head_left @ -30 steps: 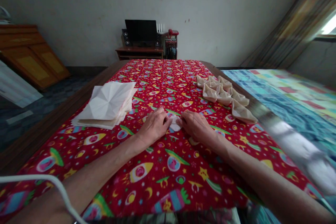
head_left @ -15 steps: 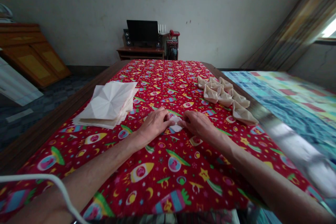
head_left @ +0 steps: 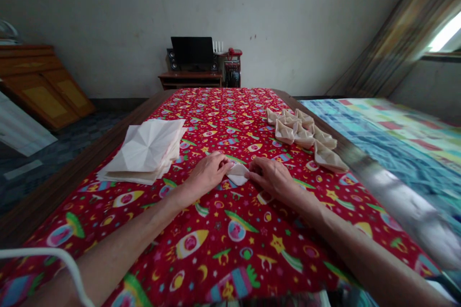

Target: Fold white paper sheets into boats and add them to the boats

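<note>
While the left hand pinches one end of a small folded paper, the right hand grips the other, so it lies between them over the red patterned cloth. Beyond and left of the left hand lies a stack of creased sheets; beyond and right of the right hand, folded paper shapes cluster.

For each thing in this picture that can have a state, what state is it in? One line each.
Small paper, folded
Left hand, pinching the small paper
Right hand, pinching the small paper
Paper stack, creased on top, edges uneven
Paper shapes, folded, grouped together
Red cloth, spread out
Screen, dark
Cabinet doors, closed
Curtain, at least partly open
</note>
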Motion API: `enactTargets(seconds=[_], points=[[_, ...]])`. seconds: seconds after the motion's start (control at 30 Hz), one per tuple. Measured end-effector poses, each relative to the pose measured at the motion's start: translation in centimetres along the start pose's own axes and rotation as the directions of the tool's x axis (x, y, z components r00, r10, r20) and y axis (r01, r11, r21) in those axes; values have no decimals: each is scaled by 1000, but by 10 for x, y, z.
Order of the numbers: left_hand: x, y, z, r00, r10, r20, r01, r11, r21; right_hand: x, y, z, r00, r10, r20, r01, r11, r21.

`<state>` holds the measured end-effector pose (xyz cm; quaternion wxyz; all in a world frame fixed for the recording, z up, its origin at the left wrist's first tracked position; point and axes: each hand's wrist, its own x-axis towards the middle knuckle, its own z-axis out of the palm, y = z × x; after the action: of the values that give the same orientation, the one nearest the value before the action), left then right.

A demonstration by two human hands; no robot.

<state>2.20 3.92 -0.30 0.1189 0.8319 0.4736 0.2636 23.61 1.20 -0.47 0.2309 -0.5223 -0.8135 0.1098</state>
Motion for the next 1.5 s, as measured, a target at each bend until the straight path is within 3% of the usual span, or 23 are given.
enactTargets(seconds=[0.1,0.23,0.4,0.53,0.63,0.9,1.1,1.3,1.5], points=[[7,0,2,997,39,70,-41,999,27,-1,-1,1,1000,7,-7,-7,1000,0],[10,0,1,983,76,165,-57,992,-114,0,0,0,1000,10,1,-10,997,75],[5,15,-7,999,47,21,-41,976,-216,5,-2,-6,997,-46,-58,60,959,278],[1,30,-17,994,72,-77,-87,976,-200,8,-8,-7,979,-128,-161,172,940,294],[-1,34,-21,987,87,-138,-118,966,-229,8,-13,-7,973,-95,-212,163,930,330],[0,16,-21,955,48,-292,-136,948,-287,5,-15,-6,967,21,-252,85,911,404],[2,-1,-19,957,59,-284,-110,980,-167,7,-6,-4,956,134,-261,6,881,472],[2,-17,-17,968,84,-237,-103,992,-69,12,10,-4,944,217,-247,-92,895,436],[-1,-26,-13,962,167,-214,-176,984,-21,10,12,-1,956,146,-255,-68,954,293]])
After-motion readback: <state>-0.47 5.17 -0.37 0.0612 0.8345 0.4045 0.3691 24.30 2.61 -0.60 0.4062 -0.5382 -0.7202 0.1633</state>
